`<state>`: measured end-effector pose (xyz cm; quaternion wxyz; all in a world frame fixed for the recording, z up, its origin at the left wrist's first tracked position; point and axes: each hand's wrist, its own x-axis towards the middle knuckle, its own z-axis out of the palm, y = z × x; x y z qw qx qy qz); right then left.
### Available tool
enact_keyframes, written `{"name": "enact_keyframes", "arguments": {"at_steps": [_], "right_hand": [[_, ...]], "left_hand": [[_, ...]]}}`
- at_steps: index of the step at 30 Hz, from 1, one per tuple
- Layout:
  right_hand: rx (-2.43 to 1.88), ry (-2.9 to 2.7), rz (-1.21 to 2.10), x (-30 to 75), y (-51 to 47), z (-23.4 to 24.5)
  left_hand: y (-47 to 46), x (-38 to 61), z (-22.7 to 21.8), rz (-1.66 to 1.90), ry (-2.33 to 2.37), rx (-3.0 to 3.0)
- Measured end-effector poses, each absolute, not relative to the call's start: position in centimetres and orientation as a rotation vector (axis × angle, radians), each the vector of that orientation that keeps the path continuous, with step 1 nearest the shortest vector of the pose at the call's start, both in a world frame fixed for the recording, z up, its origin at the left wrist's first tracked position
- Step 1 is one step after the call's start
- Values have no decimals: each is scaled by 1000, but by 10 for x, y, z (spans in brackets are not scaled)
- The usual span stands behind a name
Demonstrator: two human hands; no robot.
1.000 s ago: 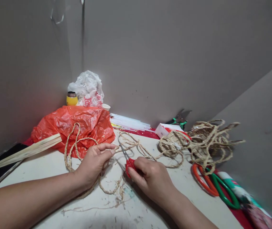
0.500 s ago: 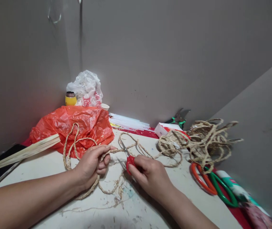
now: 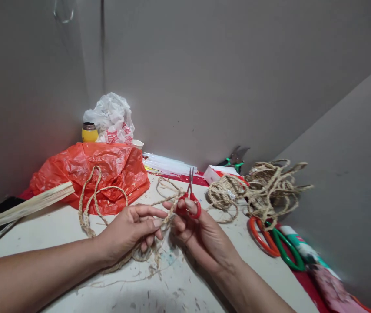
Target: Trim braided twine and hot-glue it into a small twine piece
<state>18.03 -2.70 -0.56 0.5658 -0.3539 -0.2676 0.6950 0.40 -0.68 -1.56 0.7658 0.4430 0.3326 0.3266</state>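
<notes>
Between the thumb and fingers of my left hand (image 3: 131, 230) is a braided straw cord (image 3: 169, 213), its strand running toward my right hand. My right hand (image 3: 201, 241) has small red-handled scissors (image 3: 193, 208) on its fingers, blades nearly together and pointing up and away. My right fingertips are at the cord too; whether they grip it I cannot tell. Loops of the same cord (image 3: 89, 204) lie over an orange plastic bag (image 3: 114, 174) and on the white table top (image 3: 133, 287). More of the cord under my left hand is partly hidden.
A tangled cord pile (image 3: 270, 187) lies at the right, beside large scissors with orange and green handles (image 3: 285, 248). Pruning shears (image 3: 236, 161), white sticks (image 3: 169, 165), a yellow jar (image 3: 89, 132) and a white bag (image 3: 114, 117) line the wall. Straw strips (image 3: 32, 206) jut in from the left.
My right hand has turned palm-up, and the red scissors now point upward instead of at the cord. My left fingers have loosened and hold the cord closer to my right hand. The view has shifted slightly.
</notes>
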Motion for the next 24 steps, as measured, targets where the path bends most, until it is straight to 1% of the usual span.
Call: {"name": "enact_keyframes", "arguments": {"at_steps": [4,15,24], "right_hand": [[-769,-548,1712,184,-27,0],[-794,-708,1313,212,-15,18],[-733,-629,1223,218,-10,23]], "left_hand": [[-6,6,-19,674,716,977],[-5,4,-22,595,572,953],[-5,1,-12,459,531,895]]}}
